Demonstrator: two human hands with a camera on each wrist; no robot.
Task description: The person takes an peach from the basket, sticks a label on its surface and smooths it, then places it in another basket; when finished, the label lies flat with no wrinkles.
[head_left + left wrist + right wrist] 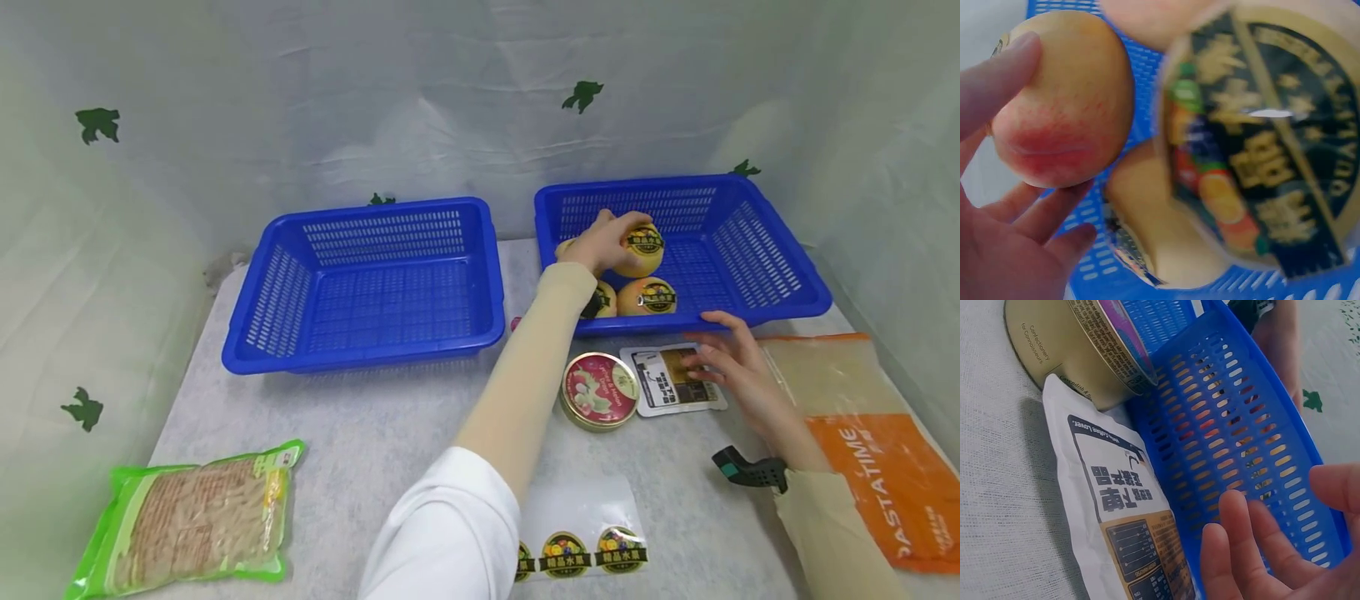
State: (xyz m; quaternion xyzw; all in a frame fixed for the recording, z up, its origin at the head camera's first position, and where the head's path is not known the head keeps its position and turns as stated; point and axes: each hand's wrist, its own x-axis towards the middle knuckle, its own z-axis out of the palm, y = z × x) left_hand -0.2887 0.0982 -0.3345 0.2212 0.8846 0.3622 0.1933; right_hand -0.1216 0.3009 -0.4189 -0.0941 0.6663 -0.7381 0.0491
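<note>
My left hand reaches into the right blue basket and grips a yellow peach bearing a black-and-gold fruit sticker. In the left wrist view its thumb and fingers curl round the red-blushed peach. Below the held one in the head view lies another stickered peach, with a further peach partly behind the forearm. A large sticker blurs close to the left wrist camera. My right hand is at the basket's front rim, fingers loosely bent and holding nothing, over a white coffee pouch.
A second blue basket stands on the left. A round sweets tin sits beside the pouch. In front lies a sticker sheet. A green-edged food bag is at front left, an orange pasta bag at right.
</note>
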